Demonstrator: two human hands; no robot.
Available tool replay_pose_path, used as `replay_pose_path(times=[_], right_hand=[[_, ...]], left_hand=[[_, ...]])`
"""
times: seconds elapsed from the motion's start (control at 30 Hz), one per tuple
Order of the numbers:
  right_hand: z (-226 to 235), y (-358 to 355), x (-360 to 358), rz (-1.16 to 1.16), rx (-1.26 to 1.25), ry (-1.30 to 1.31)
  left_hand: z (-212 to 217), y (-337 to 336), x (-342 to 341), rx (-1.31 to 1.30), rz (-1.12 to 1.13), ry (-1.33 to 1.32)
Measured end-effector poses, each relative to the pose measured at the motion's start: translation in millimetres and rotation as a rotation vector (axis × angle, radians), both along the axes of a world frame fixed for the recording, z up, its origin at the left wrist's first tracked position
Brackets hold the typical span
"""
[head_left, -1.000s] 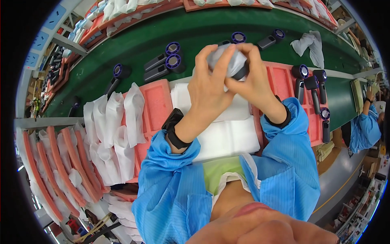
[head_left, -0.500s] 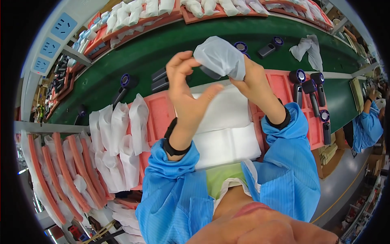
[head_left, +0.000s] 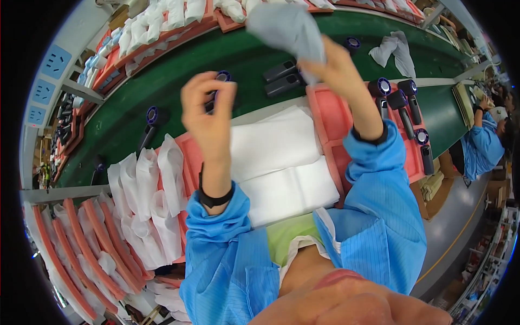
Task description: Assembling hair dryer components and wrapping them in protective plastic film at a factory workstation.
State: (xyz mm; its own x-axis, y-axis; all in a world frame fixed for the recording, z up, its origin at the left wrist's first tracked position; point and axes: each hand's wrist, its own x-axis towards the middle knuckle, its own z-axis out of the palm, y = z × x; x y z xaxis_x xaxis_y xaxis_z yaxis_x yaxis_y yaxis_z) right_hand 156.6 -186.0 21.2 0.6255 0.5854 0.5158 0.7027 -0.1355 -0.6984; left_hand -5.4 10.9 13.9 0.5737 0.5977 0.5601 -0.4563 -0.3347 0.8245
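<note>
High over the green work surface (head_left: 244,97), my right hand (head_left: 338,67) grips a whitish soft bag (head_left: 284,27). Motion blurs the bag, and I cannot tell what is inside. My left hand (head_left: 208,111) is raised on the other side, its fingers loosely bent with a gap to the thumb. Nothing shows in it. Behind it lies a dark device with a purple ring, partly covered by the fingers. Two dark handheld devices (head_left: 283,84) lie between the hands. A stack of white sheets (head_left: 279,143) is in front of my chest.
Several purple-ringed hair-dryer-like devices (head_left: 403,108) sit in the pink tray (head_left: 336,116) at right. White-bagged items (head_left: 172,168) fill the left tray. An empty white bag (head_left: 394,54) lies far right. Pink trays stand along the back. A co-worker in blue (head_left: 482,151) is at right.
My right hand has lifted the bag up and away. The left hand has come off the bag and moved left, its fingers bending in. The view has shifted slightly.
</note>
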Motion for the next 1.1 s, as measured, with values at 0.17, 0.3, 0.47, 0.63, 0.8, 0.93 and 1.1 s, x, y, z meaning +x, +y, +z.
replay_pose_path(times=[0.17,0.3,0.47,0.63,0.8,0.93,1.1], right_hand=[[-56,-9,182,-0.634,-0.629,-0.179],[-92,-42,250,-0.622,-0.959,-0.097],[-95,-87,253,-0.835,-0.960,-0.044],[-70,-101,266,-0.495,-1.416,0.089],[-30,-76,243,-0.524,-1.318,0.279],[-13,-102,250,-0.518,-0.964,0.145],[-51,-89,191,-0.393,-0.607,0.410]], left_hand=[[-34,-62,9,0.483,-0.427,0.515],[-72,-80,11,0.791,-0.444,0.717],[-84,-85,1,0.838,-0.401,0.669],[-93,-87,9,0.823,-0.347,0.608],[-87,-78,6,0.704,-0.380,0.667],[-72,-70,12,0.545,-0.473,0.735],[-70,-61,7,0.521,-0.453,0.712]])
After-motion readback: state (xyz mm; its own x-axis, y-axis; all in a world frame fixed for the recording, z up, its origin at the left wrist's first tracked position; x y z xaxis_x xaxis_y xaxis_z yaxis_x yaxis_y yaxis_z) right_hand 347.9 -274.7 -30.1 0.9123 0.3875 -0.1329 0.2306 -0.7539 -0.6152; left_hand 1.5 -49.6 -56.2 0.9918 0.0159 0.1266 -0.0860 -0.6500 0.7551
